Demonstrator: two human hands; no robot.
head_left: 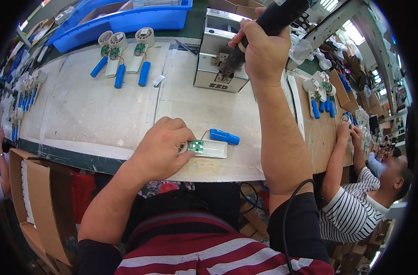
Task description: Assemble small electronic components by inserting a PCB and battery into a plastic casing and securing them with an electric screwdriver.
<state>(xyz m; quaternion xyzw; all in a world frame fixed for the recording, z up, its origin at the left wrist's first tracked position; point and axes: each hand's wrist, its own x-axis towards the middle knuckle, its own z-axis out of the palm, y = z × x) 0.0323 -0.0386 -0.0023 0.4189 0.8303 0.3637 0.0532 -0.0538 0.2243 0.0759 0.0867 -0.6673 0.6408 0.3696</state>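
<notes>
On the near part of the desk, the casing extends rightward from the left grip, which pinches its end beside the board; the right grip clasps the tool, tip at the box

Scene bright, light fairly even. White panels far right glare, blown out; lamps or windows, cannot tell. Pale workbench looks washed; shadow by my left hand stays soft. Black power tool loses detail in its darkness. Green circuit board fairly crisp, tiny parts too small to read. Co-worker at right: head blurred. Workbench's near edge bows; far left and right clutter warps, softens; corners black.
</notes>
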